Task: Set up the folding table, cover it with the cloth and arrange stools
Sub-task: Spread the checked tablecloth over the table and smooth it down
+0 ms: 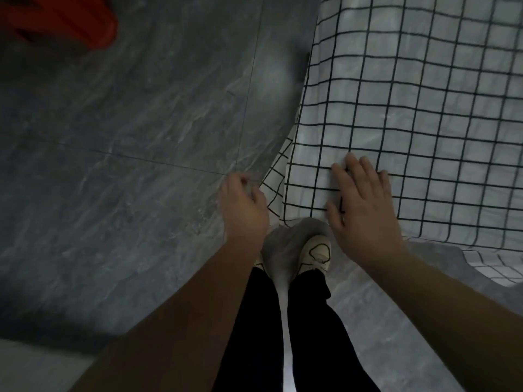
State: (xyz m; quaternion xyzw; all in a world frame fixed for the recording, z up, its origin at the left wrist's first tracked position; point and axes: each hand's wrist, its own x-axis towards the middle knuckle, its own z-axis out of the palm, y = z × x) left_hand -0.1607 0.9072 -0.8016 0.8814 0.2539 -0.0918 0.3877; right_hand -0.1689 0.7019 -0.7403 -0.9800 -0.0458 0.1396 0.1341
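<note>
A white cloth with a black grid [410, 114] lies spread over the table on the right, and its near-left corner hangs down over the edge. My right hand [365, 205] rests flat on the cloth near that corner, fingers straight. My left hand [243, 205] is at the hanging corner with its fingers curled on the cloth's edge. The table itself is hidden under the cloth. A red stool [70, 21] shows at the top left corner, blurred.
Grey marbled floor tiles [127, 137] fill the left and middle. My own legs in black trousers and light shoes [317, 253] stand just below the cloth's corner. A pale strip of floor [36, 369] shows at the bottom left.
</note>
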